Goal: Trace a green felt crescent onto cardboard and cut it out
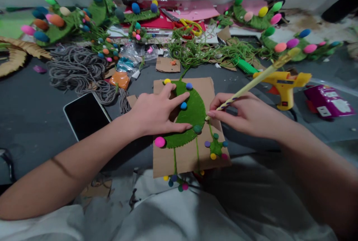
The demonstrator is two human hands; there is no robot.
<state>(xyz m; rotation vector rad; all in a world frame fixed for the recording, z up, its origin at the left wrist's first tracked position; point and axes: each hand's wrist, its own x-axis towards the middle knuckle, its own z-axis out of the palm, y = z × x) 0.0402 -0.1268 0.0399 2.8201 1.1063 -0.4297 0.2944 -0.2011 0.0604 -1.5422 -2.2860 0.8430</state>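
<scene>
My left hand (pixel 156 112) lies with fingers spread on a green felt crescent (pixel 195 105), pressing it against a brown cardboard piece (pixel 186 159). Coloured felt balls sit along the crescent's edge, among them a pink ball (pixel 160 142) at its lower tip. Pinched in my right hand (pixel 243 116) is a long pale yellow stick (pixel 251 80) with a gold far end and dark spiral marks low down. Its lower tip meets the crescent's right edge, where a green cord hangs to a felt star (pixel 216 146) with balls. More cords run down to another ball-trimmed piece (pixel 177 182).
Left of the cardboard are a phone (pixel 86 116) and a heap of grey cord (pixel 75 69). A yellow glue gun (pixel 285 82) and a purple packet (pixel 328 101) lie at right. Behind are tangled green yarn (pixel 192 49), yellow-handled scissors (pixel 192 26) and several finished crescents (pixel 253 19).
</scene>
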